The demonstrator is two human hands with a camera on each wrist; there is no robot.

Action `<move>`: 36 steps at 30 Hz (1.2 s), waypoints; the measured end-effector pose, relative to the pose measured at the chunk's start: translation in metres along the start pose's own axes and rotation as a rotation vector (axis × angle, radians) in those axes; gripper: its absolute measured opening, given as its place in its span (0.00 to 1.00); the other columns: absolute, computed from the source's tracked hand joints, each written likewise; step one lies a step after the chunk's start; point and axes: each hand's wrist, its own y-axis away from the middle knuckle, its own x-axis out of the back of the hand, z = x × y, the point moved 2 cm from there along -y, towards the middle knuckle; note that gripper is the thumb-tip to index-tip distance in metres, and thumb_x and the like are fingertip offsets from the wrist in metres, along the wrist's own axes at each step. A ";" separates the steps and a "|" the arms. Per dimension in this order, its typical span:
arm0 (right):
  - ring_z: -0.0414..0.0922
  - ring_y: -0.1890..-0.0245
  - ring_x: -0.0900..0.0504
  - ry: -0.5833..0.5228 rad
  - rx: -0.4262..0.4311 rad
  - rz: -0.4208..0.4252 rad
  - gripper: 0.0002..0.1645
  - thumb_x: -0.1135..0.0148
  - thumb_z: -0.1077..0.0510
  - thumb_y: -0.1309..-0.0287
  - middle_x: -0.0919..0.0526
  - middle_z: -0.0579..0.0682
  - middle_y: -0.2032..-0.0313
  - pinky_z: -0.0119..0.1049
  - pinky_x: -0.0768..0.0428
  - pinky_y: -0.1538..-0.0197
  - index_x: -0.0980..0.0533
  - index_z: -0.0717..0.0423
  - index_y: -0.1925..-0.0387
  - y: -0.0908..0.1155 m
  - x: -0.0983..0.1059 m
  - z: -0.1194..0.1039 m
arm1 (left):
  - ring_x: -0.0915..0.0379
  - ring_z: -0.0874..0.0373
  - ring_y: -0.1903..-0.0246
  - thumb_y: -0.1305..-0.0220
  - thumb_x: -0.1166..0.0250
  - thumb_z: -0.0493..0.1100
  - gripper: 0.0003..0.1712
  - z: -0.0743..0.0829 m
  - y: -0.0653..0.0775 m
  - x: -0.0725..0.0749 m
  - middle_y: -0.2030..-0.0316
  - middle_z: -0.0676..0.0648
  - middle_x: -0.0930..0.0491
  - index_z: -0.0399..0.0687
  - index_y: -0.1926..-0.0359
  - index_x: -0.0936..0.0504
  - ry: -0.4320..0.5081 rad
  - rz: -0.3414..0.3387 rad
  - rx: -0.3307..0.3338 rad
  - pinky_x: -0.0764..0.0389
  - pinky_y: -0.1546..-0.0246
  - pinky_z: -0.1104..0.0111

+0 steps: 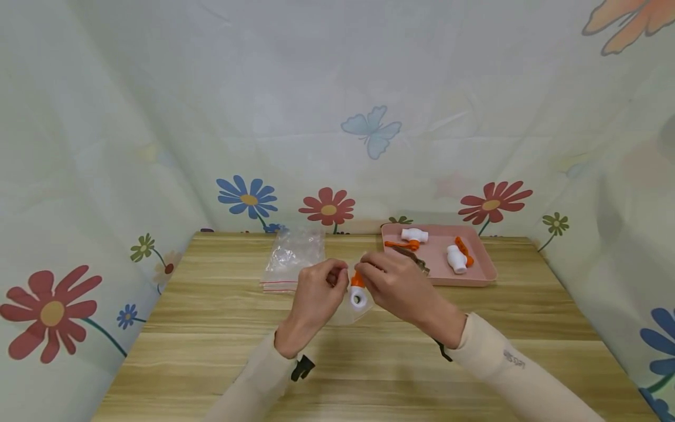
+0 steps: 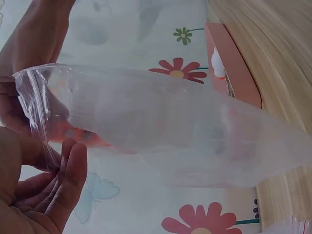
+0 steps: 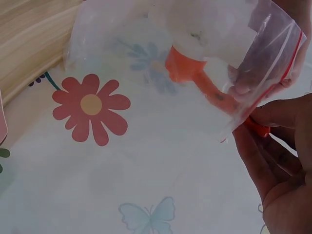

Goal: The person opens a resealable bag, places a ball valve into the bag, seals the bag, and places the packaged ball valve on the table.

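Both hands are raised above the table around a clear zip bag [image 2: 161,122]. A ball valve with a white body and orange handle [image 3: 214,95] sits inside it, the handle's end reaching the bag's mouth. My left hand [image 1: 316,293] pinches one side of the bag's mouth between thumb and fingers. On the other side, my right hand [image 1: 395,287] pinches the tip of the orange handle together with the bag's edge. The white body [image 1: 352,298] hangs lower in the bag, blurred by the plastic in the right wrist view.
A stack of clear zip bags [image 1: 292,258] lies at the back left of the wooden table [image 1: 211,334]. At the back right, a pink tray [image 1: 474,281] holds two white valves [image 1: 456,259] with orange handles and a brownish item [image 1: 422,265], partly hidden. A floral curtain surrounds the table.
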 end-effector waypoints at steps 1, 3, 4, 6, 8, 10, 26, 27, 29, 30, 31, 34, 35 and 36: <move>0.45 0.69 0.18 0.001 -0.005 -0.012 0.12 0.24 0.65 0.56 0.18 0.49 0.68 0.35 0.17 0.64 0.18 0.57 0.67 0.000 -0.001 0.000 | 0.23 0.65 0.81 0.39 0.36 0.32 0.03 0.000 0.000 0.000 0.78 0.47 0.17 0.38 0.66 0.16 0.008 0.001 0.001 0.24 0.78 0.79; 0.43 0.70 0.17 -0.003 -0.019 -0.040 0.12 0.24 0.65 0.56 0.18 0.49 0.68 0.34 0.17 0.65 0.18 0.57 0.67 0.001 -0.004 -0.001 | 0.24 0.65 0.81 0.39 0.37 0.32 0.03 0.000 0.001 -0.001 0.78 0.47 0.17 0.37 0.66 0.16 0.026 0.002 0.003 0.24 0.78 0.79; 0.43 0.71 0.17 -0.002 -0.026 -0.056 0.12 0.24 0.65 0.56 0.18 0.49 0.68 0.34 0.17 0.66 0.18 0.57 0.67 0.002 -0.005 -0.001 | 0.24 0.65 0.82 0.39 0.37 0.31 0.03 0.000 0.001 -0.001 0.78 0.47 0.17 0.37 0.66 0.16 0.034 0.002 0.004 0.24 0.79 0.79; 0.42 0.73 0.17 0.002 -0.042 -0.100 0.11 0.25 0.64 0.54 0.18 0.48 0.68 0.33 0.18 0.69 0.18 0.57 0.67 0.003 -0.007 -0.001 | 0.23 0.65 0.82 0.38 0.37 0.31 0.03 0.001 0.002 -0.001 0.78 0.47 0.17 0.36 0.65 0.16 0.053 0.001 0.010 0.23 0.79 0.79; 0.41 0.74 0.17 0.004 -0.061 -0.152 0.10 0.25 0.64 0.53 0.17 0.48 0.68 0.32 0.18 0.70 0.17 0.56 0.66 0.004 -0.009 -0.001 | 0.23 0.65 0.82 0.38 0.37 0.32 0.04 0.001 0.003 -0.001 0.78 0.47 0.17 0.35 0.65 0.16 0.070 -0.007 0.023 0.23 0.79 0.79; 0.41 0.74 0.17 0.013 -0.077 -0.203 0.09 0.27 0.64 0.51 0.17 0.47 0.67 0.32 0.18 0.71 0.17 0.56 0.66 0.005 -0.011 -0.001 | 0.23 0.65 0.81 0.37 0.37 0.32 0.04 0.002 0.003 -0.002 0.77 0.46 0.16 0.36 0.64 0.16 0.088 -0.018 0.042 0.22 0.78 0.79; 0.40 0.78 0.21 0.020 -0.119 -0.302 0.05 0.29 0.62 0.46 0.17 0.45 0.70 0.30 0.25 0.74 0.17 0.54 0.66 0.005 -0.018 0.006 | 0.19 0.62 0.78 0.37 0.36 0.33 0.03 0.005 0.004 -0.001 0.75 0.45 0.15 0.36 0.66 0.16 0.120 0.005 0.076 0.20 0.74 0.77; 0.40 0.78 0.21 0.013 -0.123 -0.290 0.05 0.29 0.61 0.46 0.17 0.45 0.70 0.30 0.25 0.74 0.17 0.53 0.67 0.004 -0.017 0.006 | 0.19 0.62 0.78 0.37 0.36 0.33 0.03 0.004 0.004 0.000 0.75 0.45 0.15 0.36 0.66 0.17 0.123 0.011 0.077 0.20 0.74 0.77; 0.40 0.76 0.20 -0.002 -0.130 -0.259 0.05 0.28 0.60 0.47 0.16 0.45 0.71 0.31 0.22 0.72 0.17 0.53 0.67 0.003 -0.013 0.009 | 0.19 0.62 0.78 0.37 0.36 0.33 0.03 0.003 0.004 0.001 0.75 0.45 0.15 0.37 0.66 0.17 0.128 0.025 0.078 0.20 0.74 0.77; 0.40 0.75 0.19 -0.011 -0.134 -0.241 0.05 0.28 0.60 0.46 0.16 0.45 0.70 0.31 0.21 0.71 0.17 0.52 0.67 0.003 -0.011 0.009 | 0.19 0.62 0.78 0.36 0.37 0.33 0.03 0.004 0.004 0.002 0.75 0.45 0.15 0.38 0.66 0.17 0.134 0.028 0.080 0.20 0.75 0.76; 0.40 0.75 0.19 -0.017 -0.138 -0.222 0.05 0.28 0.60 0.46 0.16 0.45 0.70 0.32 0.21 0.71 0.17 0.52 0.66 0.002 -0.008 0.010 | 0.19 0.63 0.78 0.36 0.37 0.34 0.03 0.004 0.003 0.002 0.76 0.46 0.15 0.39 0.66 0.17 0.144 0.032 0.085 0.19 0.75 0.76; 0.39 0.72 0.17 -0.026 -0.149 -0.163 0.05 0.29 0.58 0.46 0.15 0.45 0.69 0.32 0.19 0.69 0.16 0.52 0.66 0.001 0.000 0.012 | 0.20 0.65 0.79 0.36 0.37 0.34 0.03 0.003 0.003 0.004 0.77 0.47 0.16 0.41 0.66 0.17 0.171 0.045 0.105 0.19 0.75 0.75; 0.40 0.71 0.17 -0.028 -0.151 -0.143 0.05 0.29 0.58 0.45 0.15 0.45 0.69 0.33 0.19 0.69 0.16 0.53 0.66 0.001 0.002 0.011 | 0.20 0.65 0.79 0.36 0.37 0.34 0.04 0.003 0.003 0.005 0.77 0.47 0.16 0.41 0.66 0.17 0.181 0.054 0.114 0.18 0.75 0.75; 0.40 0.70 0.17 -0.028 -0.154 -0.122 0.04 0.30 0.58 0.45 0.15 0.45 0.69 0.33 0.19 0.68 0.17 0.52 0.66 0.001 0.005 0.011 | 0.20 0.65 0.79 0.36 0.37 0.34 0.03 0.004 0.003 0.005 0.77 0.47 0.16 0.41 0.66 0.17 0.191 0.065 0.125 0.18 0.75 0.75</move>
